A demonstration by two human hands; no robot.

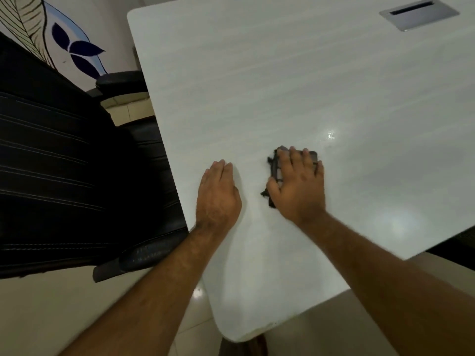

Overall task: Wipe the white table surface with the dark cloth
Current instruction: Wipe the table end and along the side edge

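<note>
Head view, looking down on a white table (pixel 295 73) as seen by the person wiping it. Near the table's close corner, right hand (pixel 298 183) spread flat, fingers straight, pressing down on a small dark cloth (pixel 273 165); only the cloth's left edge and far edge visible past the fingers, the rest hidden under the palm. Flat palm likely chosen to spread pressure and keep the whole cloth against the surface while sliding. Just left of the cloth, close to the table's left edge, left hand (pixel 218 194) resting flat on bare tabletop, fingers together and straight, holding nothing; probably there to brace the body while leaning in. Far across the table from the cloth, at the far right corner, a grey cable slot (pixel 419 14) set into the top. Beyond the table's left edge, a black office chair (pixel 64 150). Most of the surface beyond the cloth apparently left to cover.
</note>
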